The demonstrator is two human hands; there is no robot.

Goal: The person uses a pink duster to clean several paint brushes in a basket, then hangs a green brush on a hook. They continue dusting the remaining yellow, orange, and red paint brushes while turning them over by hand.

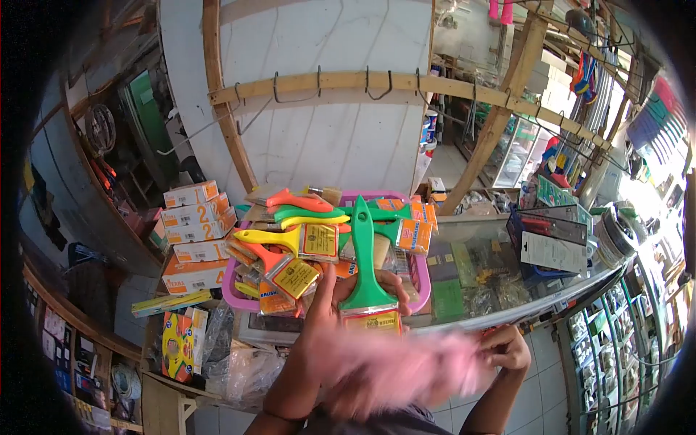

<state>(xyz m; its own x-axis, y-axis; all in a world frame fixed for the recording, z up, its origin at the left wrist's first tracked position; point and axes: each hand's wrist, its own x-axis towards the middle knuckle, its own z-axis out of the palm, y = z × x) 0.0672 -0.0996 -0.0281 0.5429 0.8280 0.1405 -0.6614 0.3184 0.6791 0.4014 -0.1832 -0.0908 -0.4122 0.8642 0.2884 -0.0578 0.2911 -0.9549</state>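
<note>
My left hand (pixel 323 304) is wrapped round a wide green paintbrush (pixel 366 286), held upright with its handle pointing away from me. A labelled sleeve covers the brush's lower end. In my right hand (pixel 509 349) the fingers are curled on a pink cloth (pixel 413 366), smeared by motion, which stretches across under the brush and hides part of my left forearm. Just beyond is a pink plastic basket (pixel 230 288) heaped with paintbrushes, among them a yellow-handled brush (pixel 270 237) and an orange-handled brush (pixel 267 259).
The basket rests on a glass-topped counter (pixel 457 319). Stacked boxes (pixel 192 232) stand to its left, above clear plastic wrapping (pixel 246 370). At the right, a dark blue bin (pixel 525 250) holds packaged goods. A wooden rail with hooks (pixel 341 85) crosses behind.
</note>
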